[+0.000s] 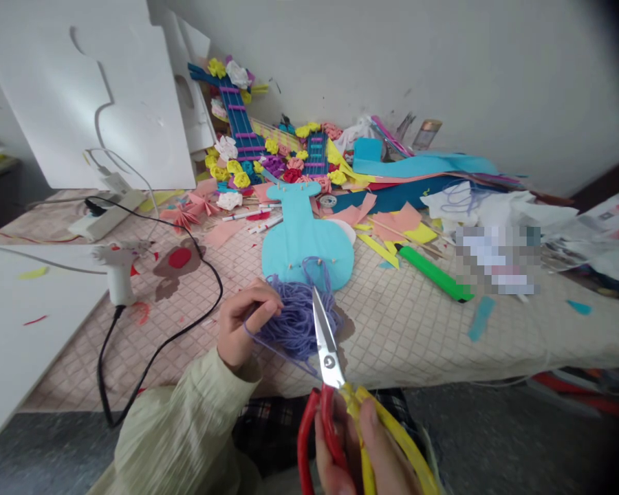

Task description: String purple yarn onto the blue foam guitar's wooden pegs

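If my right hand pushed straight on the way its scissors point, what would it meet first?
Most likely the bundle of purple yarn, which the blade tip of the red-and-yellow-handled steel scissors in the right hand overlaps. Behind it lies the light blue guitar-shaped cutout. Depth is unclear from one view.

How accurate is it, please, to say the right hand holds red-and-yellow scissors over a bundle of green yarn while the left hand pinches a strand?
Only the colour is wrong: the head view shows the right hand holding red-and-yellow scissors over a bundle of purple yarn, not green, while the left hand pinches a strand.
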### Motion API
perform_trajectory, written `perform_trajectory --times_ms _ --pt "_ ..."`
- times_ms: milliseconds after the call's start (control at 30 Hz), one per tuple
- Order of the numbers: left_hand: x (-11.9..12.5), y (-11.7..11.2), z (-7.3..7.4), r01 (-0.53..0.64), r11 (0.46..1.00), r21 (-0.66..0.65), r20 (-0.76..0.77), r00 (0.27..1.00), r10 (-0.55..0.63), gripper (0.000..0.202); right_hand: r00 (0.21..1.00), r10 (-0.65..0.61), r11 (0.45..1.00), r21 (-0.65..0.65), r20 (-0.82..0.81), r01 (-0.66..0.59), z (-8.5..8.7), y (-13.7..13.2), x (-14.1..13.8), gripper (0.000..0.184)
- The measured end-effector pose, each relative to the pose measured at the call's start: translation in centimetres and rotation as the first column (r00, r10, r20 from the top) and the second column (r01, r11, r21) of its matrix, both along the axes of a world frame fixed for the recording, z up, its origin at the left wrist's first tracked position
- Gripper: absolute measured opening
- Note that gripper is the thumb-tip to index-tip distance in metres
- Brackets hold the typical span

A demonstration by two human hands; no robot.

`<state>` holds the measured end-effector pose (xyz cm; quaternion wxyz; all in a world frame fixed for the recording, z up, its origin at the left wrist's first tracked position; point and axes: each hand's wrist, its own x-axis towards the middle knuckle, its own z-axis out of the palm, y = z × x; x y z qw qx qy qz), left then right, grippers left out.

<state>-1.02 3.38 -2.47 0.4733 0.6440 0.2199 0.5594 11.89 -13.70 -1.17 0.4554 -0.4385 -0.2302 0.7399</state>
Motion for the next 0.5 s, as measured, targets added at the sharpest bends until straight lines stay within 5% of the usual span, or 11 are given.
perform_trajectory --times_ms 233,500 --pt "0.0 0.3 0.2 -0.073 0.987 -0.145 0.062 0.995 0.083 0.012 0.916 -0.175 0.984 -0.106 -0.361 0.146 0.4 0.7 0.1 0.056" --pt "0.1 0.3 1.1 0.025 0.935 -0.353 0.250 0.966 0.069 0.016 0.993 -0.057 0.986 0.149 -0.105 0.073 0.2 0.5 1.1 0.046"
